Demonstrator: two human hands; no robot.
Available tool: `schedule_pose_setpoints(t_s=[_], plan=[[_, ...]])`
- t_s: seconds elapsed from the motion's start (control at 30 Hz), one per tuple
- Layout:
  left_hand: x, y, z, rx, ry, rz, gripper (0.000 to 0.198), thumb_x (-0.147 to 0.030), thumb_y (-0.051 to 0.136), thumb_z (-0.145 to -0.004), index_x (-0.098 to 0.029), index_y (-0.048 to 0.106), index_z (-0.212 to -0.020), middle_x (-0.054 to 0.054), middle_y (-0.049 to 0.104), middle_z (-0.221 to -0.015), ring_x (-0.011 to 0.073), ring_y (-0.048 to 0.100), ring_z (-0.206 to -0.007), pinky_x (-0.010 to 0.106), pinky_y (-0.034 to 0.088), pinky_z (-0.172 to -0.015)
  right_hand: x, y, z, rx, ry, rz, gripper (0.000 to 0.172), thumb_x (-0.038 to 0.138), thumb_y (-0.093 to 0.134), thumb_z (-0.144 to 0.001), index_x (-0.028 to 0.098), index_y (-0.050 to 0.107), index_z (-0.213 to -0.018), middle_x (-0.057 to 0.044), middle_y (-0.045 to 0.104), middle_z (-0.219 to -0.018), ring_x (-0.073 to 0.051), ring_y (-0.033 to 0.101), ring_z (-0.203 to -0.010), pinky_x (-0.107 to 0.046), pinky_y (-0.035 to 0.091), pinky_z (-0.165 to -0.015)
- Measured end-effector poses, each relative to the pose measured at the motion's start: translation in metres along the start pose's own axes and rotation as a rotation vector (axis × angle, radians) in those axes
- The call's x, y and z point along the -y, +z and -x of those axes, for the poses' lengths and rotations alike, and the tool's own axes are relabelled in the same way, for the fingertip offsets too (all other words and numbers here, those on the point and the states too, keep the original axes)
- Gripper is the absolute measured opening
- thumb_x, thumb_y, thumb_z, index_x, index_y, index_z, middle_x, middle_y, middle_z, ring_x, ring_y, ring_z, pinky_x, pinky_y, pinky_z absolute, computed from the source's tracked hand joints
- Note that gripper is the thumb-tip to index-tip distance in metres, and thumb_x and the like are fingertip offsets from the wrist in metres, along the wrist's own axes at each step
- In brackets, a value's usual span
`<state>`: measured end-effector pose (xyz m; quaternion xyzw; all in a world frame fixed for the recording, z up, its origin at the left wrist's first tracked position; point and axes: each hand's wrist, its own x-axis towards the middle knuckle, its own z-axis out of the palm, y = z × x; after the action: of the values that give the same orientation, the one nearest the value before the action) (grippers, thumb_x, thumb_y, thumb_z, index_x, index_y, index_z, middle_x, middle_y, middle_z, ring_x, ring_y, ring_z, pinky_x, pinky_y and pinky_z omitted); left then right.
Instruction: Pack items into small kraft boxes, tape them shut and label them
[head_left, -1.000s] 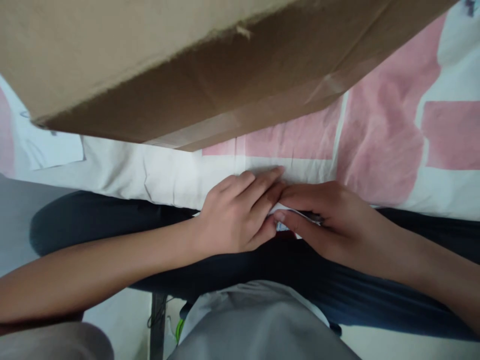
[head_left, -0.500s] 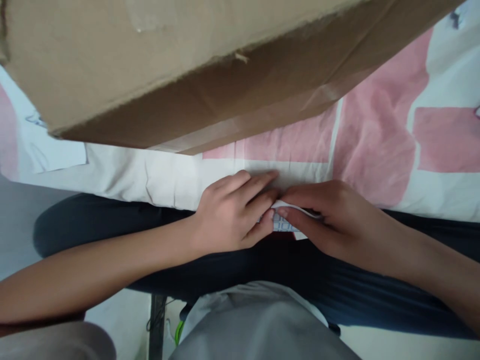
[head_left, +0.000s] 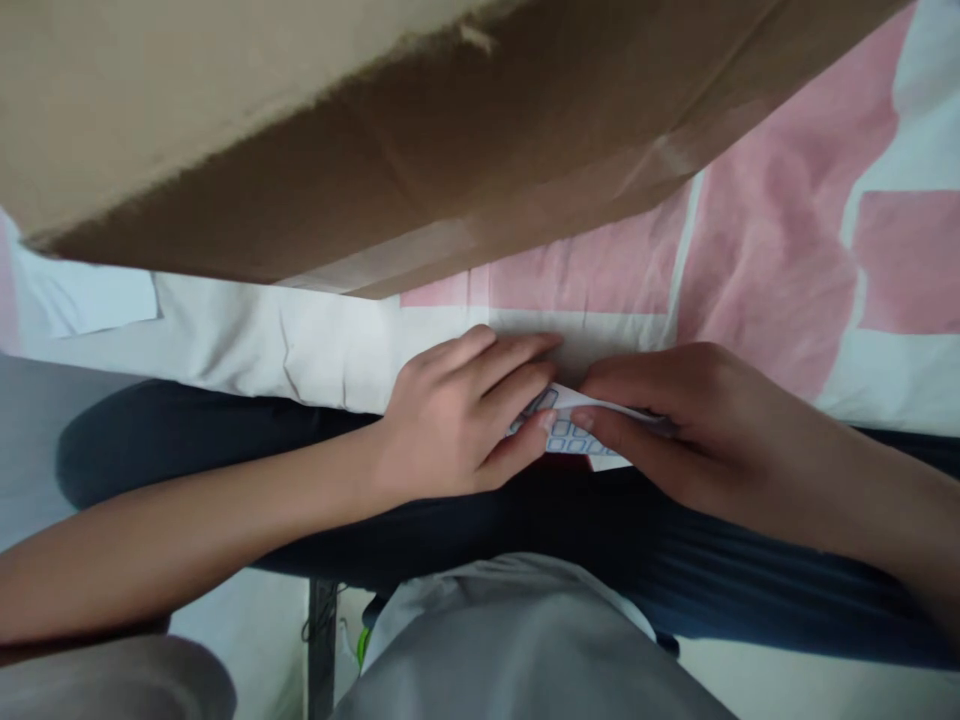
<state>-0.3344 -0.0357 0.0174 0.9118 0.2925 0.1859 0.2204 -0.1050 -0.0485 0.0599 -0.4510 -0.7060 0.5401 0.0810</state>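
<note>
Paper (head_left: 568, 432): small, white, blue grid print, folded, pinched between hands.

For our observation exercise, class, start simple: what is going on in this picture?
A seated person holds a small paper printed with a blue grid between both hands. The left hand and right hand meet fingertip to fingertip and pinch it at the edge of a pink-and-white sheet, above a lap in dark trousers. A large cardboard box fills the upper part of the view.
</note>
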Motion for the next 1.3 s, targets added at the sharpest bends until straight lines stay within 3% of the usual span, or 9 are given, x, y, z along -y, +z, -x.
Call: schedule_pose_setpoints(t_s=[0.17, 0.3, 0.57, 0.8, 1.3], plan=[[0.003, -0.002, 0.0, -0.051, 0.02, 0.05, 0.012, -0.029, 0.066, -0.091, -0.018, 0.062, -0.092, 0.009, 0.074, -0.111, 0.0218, 0.067, -0.087, 0.036, 0.053, -0.075, -0.002, -0.001, 0.0, 0.004, 0.03, -0.001, 0.03, 0.032, 0.051, -0.099, 0.02, 0.053, -0.071, 0.001, 0.055, -0.063, -0.013, 0.046, -0.054, -0.028, 0.03, -0.053], [0.004, -0.004, 0.0, -0.03, 0.067, 0.049, 0.008, -0.025, 0.065, -0.093, -0.02, 0.059, -0.09, 0.004, 0.073, -0.095, 0.0186, 0.066, -0.08, 0.034, 0.049, -0.071, -0.004, -0.001, 0.0, 0.016, 0.045, -0.003, 0.031, 0.034, 0.052, -0.098, 0.02, 0.053, -0.07, 0.001, 0.054, -0.061, -0.013, 0.045, -0.053, -0.028, 0.029, -0.052], [0.004, -0.005, 0.0, 0.012, 0.002, 0.146, 0.003, -0.024, 0.06, -0.096, -0.021, 0.059, -0.095, 0.004, 0.071, -0.097, 0.0175, 0.066, -0.084, 0.032, 0.05, -0.072, -0.005, -0.001, -0.002, 0.012, 0.063, -0.006, 0.029, 0.033, 0.054, -0.097, 0.02, 0.055, -0.072, 0.002, 0.052, -0.058, -0.012, 0.044, -0.051, -0.028, 0.028, -0.052], [0.004, -0.008, -0.001, 0.119, -0.079, 0.168, 0.008, -0.027, 0.055, -0.098, -0.022, 0.059, -0.093, 0.002, 0.067, -0.089, 0.0162, 0.064, -0.075, 0.032, 0.049, -0.066, -0.006, 0.002, -0.002, -0.015, 0.073, 0.003, 0.024, 0.031, 0.054, -0.098, 0.02, 0.061, -0.078, 0.003, 0.053, -0.057, -0.012, 0.044, -0.049, -0.029, 0.029, -0.052], [0.006, -0.011, -0.003, 0.122, -0.079, 0.158, 0.012, -0.027, 0.053, -0.1, -0.022, 0.062, -0.094, 0.003, 0.068, -0.088, 0.0164, 0.065, -0.075, 0.031, 0.05, -0.066, -0.007, 0.002, -0.002, -0.028, 0.057, 0.002, 0.022, 0.03, 0.054, -0.099, 0.02, 0.064, -0.082, 0.003, 0.056, -0.06, -0.011, 0.047, -0.051, -0.027, 0.029, -0.053]])
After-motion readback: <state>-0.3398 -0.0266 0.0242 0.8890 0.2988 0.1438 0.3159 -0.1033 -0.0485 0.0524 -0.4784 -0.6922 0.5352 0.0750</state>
